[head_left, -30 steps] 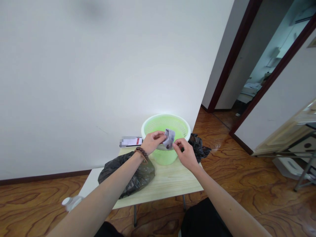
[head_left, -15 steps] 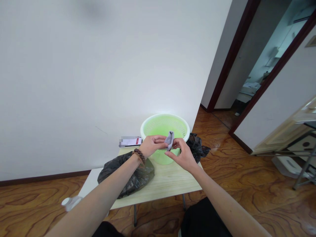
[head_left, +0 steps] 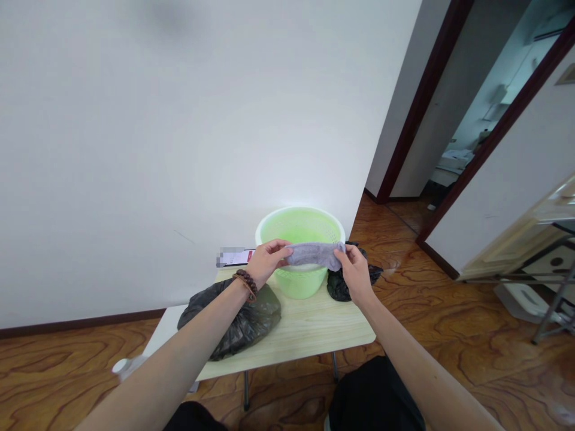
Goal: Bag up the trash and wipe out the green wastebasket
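Desk [head_left: 314,326] had a pale wood-grain top and stood up by a white wall [head_left: 224,120], thin legs down on a swirly brown wood floor [head_left: 404,257]. Green basket [head_left: 299,284] with a white rim sat toward the back, phone [head_left: 234,257] off to its left, one dark bag [head_left: 254,323] front left and another bag [head_left: 339,288] just right of the basket. The greyish sock [head_left: 312,256] was up in front of the basket's near rim, stretched sideways: left hand [head_left: 264,261] had one end pinched in its fingers, right hand [head_left: 358,276] pinched the other. Couldn't tell if it touched the rim. Over to the right, a dark red door frame [head_left: 420,102] opened onto another room, and a white tub [head_left: 523,300] sat on the floor.
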The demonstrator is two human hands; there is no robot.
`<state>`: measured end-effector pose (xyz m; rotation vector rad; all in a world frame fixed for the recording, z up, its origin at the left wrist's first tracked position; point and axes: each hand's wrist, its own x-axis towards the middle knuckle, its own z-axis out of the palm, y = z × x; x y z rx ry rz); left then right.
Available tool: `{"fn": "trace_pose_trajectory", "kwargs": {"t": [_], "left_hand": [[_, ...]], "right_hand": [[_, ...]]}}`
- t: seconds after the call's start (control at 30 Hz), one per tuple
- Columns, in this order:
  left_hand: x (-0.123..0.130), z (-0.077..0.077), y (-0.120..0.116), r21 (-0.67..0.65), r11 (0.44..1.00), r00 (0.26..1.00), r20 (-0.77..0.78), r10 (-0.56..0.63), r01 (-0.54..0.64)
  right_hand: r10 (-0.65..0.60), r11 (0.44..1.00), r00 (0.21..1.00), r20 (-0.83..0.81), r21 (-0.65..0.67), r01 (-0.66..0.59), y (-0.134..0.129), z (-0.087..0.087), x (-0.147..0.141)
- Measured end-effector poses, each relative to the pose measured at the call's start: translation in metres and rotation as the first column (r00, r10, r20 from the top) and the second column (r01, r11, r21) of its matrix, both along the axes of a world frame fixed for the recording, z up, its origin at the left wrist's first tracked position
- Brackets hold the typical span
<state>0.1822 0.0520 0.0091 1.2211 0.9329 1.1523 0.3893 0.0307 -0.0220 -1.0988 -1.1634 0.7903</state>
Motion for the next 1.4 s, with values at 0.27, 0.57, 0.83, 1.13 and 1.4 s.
{"fn": "trace_pose_trajectory", "kwargs": {"t": [0.27, 0.57, 0.83, 1.13, 1.4], "left_hand": [[0.021, 0.004, -0.008, 0.007, 0.999, 0.99, -0.13, -0.046, 0.047], [0.026, 0.007, -0.015, -0.147, 0.973, 0.982, -0.043, -0.186, 0.178], [0.026, 0.009, -0.015, -0.239, 0.96, 0.982, -0.077, -0.17, 0.148], [0.021, 0.002, -0.014, -0.227, 0.946, 0.972, 0.088, -0.216, 0.231], [0.017, 0.003, -0.012, -0.176, 0.93, 0.943, 0.142, -0.301, 0.324]], "right_hand": [[-0.162, 0.952, 0.879, 0.449, 0.304, 0.02, -0.027, 0.019, -0.018], [-0.133, 0.95, 0.796, 0.591, 0.306, -0.069, -0.032, 0.007, -0.019], [-0.163, 0.946, 0.805, 0.57, 0.321, -0.036, -0.032, 0.01, -0.015], [0.107, 0.965, 0.901, 0.421, 0.175, -0.197, -0.036, 0.009, -0.019], [0.355, 0.935, 0.933, 0.064, -0.022, -0.354, -0.018, 0.005, -0.008]]}}
